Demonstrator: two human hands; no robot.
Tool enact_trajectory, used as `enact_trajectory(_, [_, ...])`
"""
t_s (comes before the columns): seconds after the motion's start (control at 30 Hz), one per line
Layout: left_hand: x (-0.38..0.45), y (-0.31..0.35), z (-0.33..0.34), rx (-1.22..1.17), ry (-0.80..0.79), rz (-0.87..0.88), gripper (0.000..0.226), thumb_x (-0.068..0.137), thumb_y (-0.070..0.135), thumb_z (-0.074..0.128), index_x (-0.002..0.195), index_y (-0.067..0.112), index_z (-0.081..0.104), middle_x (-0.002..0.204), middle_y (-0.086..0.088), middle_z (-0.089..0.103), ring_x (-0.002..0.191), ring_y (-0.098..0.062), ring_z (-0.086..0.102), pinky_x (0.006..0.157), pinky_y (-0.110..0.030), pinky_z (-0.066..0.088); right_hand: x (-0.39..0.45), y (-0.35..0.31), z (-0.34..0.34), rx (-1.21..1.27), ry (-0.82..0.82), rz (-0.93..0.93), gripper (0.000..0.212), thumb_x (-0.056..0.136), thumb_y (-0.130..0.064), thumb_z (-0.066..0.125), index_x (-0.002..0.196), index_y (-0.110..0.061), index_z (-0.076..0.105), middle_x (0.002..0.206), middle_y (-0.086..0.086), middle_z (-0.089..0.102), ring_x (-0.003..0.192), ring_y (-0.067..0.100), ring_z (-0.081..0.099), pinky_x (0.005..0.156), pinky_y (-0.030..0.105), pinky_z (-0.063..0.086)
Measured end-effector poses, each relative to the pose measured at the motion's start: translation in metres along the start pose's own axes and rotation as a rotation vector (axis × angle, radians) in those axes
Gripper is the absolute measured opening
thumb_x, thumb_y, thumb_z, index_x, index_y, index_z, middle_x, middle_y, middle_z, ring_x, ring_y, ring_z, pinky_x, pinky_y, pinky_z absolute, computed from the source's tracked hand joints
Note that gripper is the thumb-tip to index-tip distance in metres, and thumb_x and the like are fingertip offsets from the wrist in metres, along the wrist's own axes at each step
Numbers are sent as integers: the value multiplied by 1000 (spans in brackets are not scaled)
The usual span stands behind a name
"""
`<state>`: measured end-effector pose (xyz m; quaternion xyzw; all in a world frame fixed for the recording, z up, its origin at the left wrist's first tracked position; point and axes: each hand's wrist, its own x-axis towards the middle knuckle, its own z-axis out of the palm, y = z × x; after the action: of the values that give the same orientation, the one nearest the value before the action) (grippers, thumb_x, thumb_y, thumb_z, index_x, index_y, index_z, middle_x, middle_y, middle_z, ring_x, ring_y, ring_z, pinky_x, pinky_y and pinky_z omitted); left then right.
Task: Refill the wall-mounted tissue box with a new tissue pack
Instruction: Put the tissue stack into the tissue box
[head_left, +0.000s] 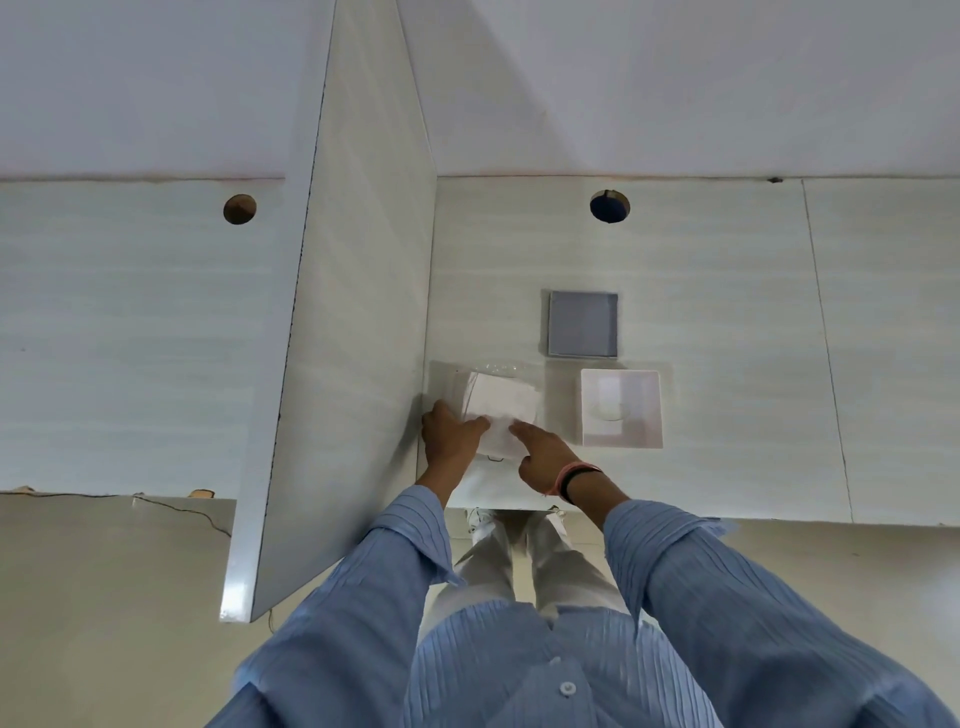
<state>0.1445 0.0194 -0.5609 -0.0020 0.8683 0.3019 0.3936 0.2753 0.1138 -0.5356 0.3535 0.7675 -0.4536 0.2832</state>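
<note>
Right, both hands are on the white tissue pack (501, 408) inside the clear wall-mounted tissue box (441, 376), left hand (449, 434) flat on its edge, right hand (540, 452) poking with one finger; best push evenly so it seats square.

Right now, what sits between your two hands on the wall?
In the head view, the white tissue pack lies between the left hand and the right hand, inside the clear tissue box; both hands' fingertips touch it.
</note>
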Motion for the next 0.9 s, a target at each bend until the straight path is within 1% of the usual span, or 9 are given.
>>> enact_trajectory(0.2, [-14,3,4,91,110,159,67,74,26,82,130,4,53,126,-17,54,113,-37,56,91,-48,55,-5,0,0,41,20,2,70,89,1,45,156,-13,30,164,7,28,150,26,29,121,31,25])
enact_trajectory(0.3, [-24,4,6,180,172,272,55,79,19,78,125,3,53,129,-18,51,117,-37,51,89,-45,52,-6,-3,-2,160,88,16,68,89,4,43,154,-15,37,156,10,42,136,31,48,94,27,49])
enact_trajectory(0.37, [-30,3,7,272,236,359,50,81,15,76,123,1,54,130,-20,51,117,-38,50,91,-47,52,-6,-5,-2,223,130,21,69,88,6,42,153,-17,39,154,10,45,131,31,53,83,22,48])
enact_trajectory(0.5, [-36,-1,10,355,290,469,47,83,12,76,124,1,55,126,-20,53,115,-39,52,92,-48,54,-6,-9,-4,301,153,3,70,86,7,38,150,-19,43,153,10,48,128,30,55,86,21,46])
enact_trajectory(0.63, [-36,1,10,195,173,423,47,88,21,74,124,7,49,124,-15,56,107,-33,59,81,-43,57,-8,-13,-5,337,182,-16,70,85,9,38,148,-19,47,153,8,48,134,30,51,106,31,46])
enact_trajectory(0.67, [-35,2,9,156,131,396,45,88,26,74,120,10,46,120,-14,58,101,-33,61,74,-41,56,-8,-13,-4,354,181,-16,70,84,10,38,148,-19,48,153,7,48,133,29,52,106,32,46])
enact_trajectory(0.77, [-33,7,6,66,52,338,46,88,31,74,108,18,35,105,-14,62,87,-35,64,57,-30,46,-7,-10,-2,413,164,-10,68,84,9,38,144,-21,52,150,6,52,110,26,59,85,22,50])
enact_trajectory(0.83, [-35,12,2,-28,38,273,45,87,24,73,111,15,36,102,-10,59,84,-31,63,56,-29,48,-6,-10,-2,434,217,8,56,89,5,43,139,-17,57,141,8,59,107,29,62,87,23,50])
enact_trajectory(0.9, [-34,16,-3,-193,40,174,46,82,18,72,117,13,42,104,-6,59,85,-26,63,61,-30,52,-8,-11,-6,471,391,22,38,96,-3,49,131,-9,62,128,11,67,108,30,64,89,22,46])
